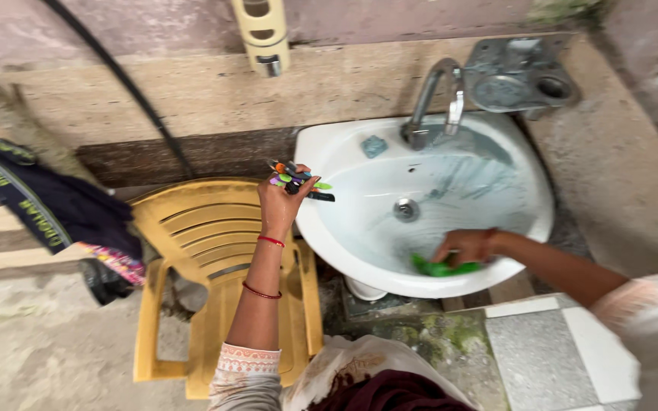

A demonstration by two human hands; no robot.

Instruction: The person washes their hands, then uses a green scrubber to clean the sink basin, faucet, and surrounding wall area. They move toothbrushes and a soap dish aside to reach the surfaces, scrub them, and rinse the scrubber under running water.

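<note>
My left hand [279,204] is raised beside the left rim of a white wash basin [321,144] and grips a bunch of toothbrushes [298,181] with green, orange and dark handles. My right hand [466,247] is inside the basin near its front wall, pressing a green scrub pad [439,268] against the wet surface. Red bangles circle my left wrist and forearm. The basin's drain [406,208] sits at its middle, and grey streaks of lather cover the bowl.
A metal tap [437,95] arches over the basin's back, with a small blue soap piece [374,146] on the rim. A yellow plastic chair [199,228] stands left of the basin. Dark clothes [47,202] lie on a ledge at far left. A metal holder [515,76] hangs on the wall.
</note>
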